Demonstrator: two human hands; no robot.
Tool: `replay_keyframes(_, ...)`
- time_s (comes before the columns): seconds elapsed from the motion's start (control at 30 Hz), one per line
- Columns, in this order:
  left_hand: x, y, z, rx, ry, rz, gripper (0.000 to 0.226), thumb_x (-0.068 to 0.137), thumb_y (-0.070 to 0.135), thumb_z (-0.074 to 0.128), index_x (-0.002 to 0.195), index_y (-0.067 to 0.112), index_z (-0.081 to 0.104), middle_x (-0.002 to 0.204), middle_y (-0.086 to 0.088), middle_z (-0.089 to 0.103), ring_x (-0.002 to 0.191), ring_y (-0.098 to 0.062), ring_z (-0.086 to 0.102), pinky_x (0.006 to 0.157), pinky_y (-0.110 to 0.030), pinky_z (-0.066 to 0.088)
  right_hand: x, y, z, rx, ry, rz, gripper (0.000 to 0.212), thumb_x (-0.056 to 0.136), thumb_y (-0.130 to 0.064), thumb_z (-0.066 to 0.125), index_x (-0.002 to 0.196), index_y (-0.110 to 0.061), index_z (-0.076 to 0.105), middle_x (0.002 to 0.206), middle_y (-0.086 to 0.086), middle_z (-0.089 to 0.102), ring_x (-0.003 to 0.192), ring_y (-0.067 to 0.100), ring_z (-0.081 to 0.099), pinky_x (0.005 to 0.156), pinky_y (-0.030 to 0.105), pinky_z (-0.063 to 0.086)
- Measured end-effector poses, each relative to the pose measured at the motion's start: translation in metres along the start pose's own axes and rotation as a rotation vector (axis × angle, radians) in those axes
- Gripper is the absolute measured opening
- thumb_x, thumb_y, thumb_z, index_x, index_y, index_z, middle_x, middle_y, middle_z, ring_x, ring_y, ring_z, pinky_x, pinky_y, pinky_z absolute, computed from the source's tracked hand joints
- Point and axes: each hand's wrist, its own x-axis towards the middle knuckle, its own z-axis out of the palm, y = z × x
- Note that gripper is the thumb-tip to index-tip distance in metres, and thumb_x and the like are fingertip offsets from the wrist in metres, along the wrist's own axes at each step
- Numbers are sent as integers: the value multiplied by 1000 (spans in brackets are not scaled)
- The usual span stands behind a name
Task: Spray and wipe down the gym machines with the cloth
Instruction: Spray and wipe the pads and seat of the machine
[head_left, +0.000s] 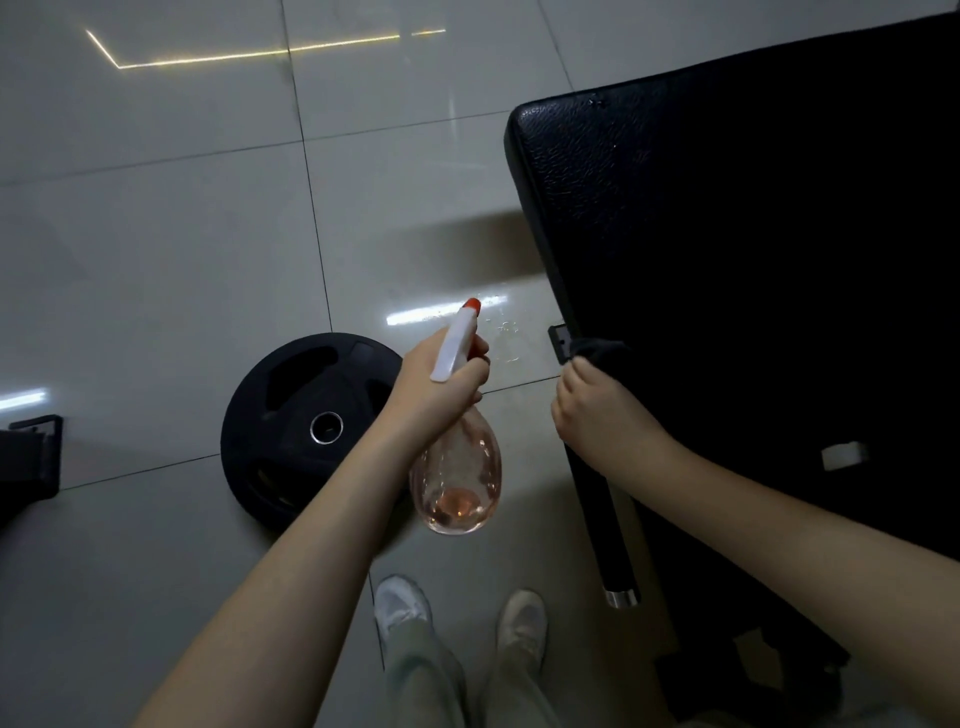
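While L hand (439, 387) grips spray bottle (458, 480), R hand (597, 410) pinches cloth (598, 350).

the left hand (441, 384) is gripping a clear spray bottle (460, 483) by its neck, fingers curling round the white trigger head, the orange nozzle tilting toward the black padded machine (727, 234). the right hand (597, 405) is pinching a dark cloth (597, 351) at the pad's edge. a weight plate (291, 415) is lying flat on the tiled floor (156, 234).
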Motion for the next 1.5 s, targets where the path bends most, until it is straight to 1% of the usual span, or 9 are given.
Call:
replay_keyframes(0.13, -2, -1, 0, -40, -27, -38, 9, 87, 3, 52, 95, 3, 57, 97, -16, 61, 100, -35, 61, 84, -49, 56, -11, 0, 0, 171, 31, 32, 23, 90, -15, 50, 108, -6, 61, 100, 10, 61, 96, 29, 53, 97, 39, 39)
replay_keyframes(0.27, 2, 6, 1, -37, -41, -2, 9, 88, 5, 53, 96, 7, 57, 100, -16, 62, 99, -32, 61, 83, -47, 57, 10, 34, -2, 247, 405, 228, 8, 72, -11, 59, 76, -11, 67, 73, 5, 60, 74, 24, 56, 78, 35, 34)
replay_keyframes(0.43, 9, 14, -2, -59, -27, 35, 15, 87, 9, 52, 99, 1, 55, 102, -21, 61, 100, -38, 59, 84, -50, 56, 29, 63, 12, 289, 578, 290, 27, 83, -11, 49, 102, -3, 67, 117, 15, 61, 121, 34, 50, 109, 49, 22)
replay_keyframes(0.57, 15, 20, -7, -62, -57, 33, 16, 81, 17, 54, 95, 15, 58, 104, -14, 63, 102, -31, 61, 86, -50, 55, 6, 47, 22, 487, 717, 257, 34, 84, -6, 39, 101, -2, 68, 112, 15, 64, 114, 30, 47, 95, 42, 35)
replay_keyframes(0.67, 19, 29, -11, -67, -116, 22, 24, 74, 23, 52, 97, 20, 58, 108, -10, 64, 106, -28, 61, 89, -50, 54, 12, 64, 14, 688, 905, 502, 30, 81, -4, 48, 105, -1, 67, 112, 18, 64, 108, 30, 44, 86, 41, 36)
replay_keyframes(0.87, 41, 43, -14, -221, -110, -67, 19, 70, 18, 55, 88, 19, 58, 89, -5, 62, 95, -26, 65, 86, -53, 55, 45, 97, 11, 1049, 855, 1010, 46, 89, -19, 41, 129, -2, 55, 133, 18, 53, 122, 39, 46, 102, 48, 37)
replay_keyframes(0.97, 49, 51, -12, -275, -116, -55, 28, 78, 11, 53, 90, 36, 54, 83, -4, 59, 86, -24, 59, 86, -54, 55, 43, 90, 17, 1015, 773, 979, 50, 91, -28, 38, 136, -10, 49, 142, 13, 46, 130, 35, 39, 107, 49, 27)
replay_keyframes(1.2, 58, 57, -18, -265, -99, -25, 25, 66, 14, 49, 90, 20, 55, 89, -6, 59, 89, -20, 62, 85, -49, 56, 34, 111, 9, 880, 875, 881, 39, 84, -10, 51, 122, -10, 62, 113, 22, 58, 94, 43, 52, 74, 45, 48)
replay_keyframes(1.5, 53, 53, -32, -242, -147, -15, 29, 68, 18, 52, 96, 16, 58, 94, -5, 63, 100, -30, 61, 88, -48, 55, 71, 155, -23, 984, 846, 756, 35, 89, -15, 53, 123, -5, 56, 122, 13, 60, 115, 35, 46, 93, 33, 34)
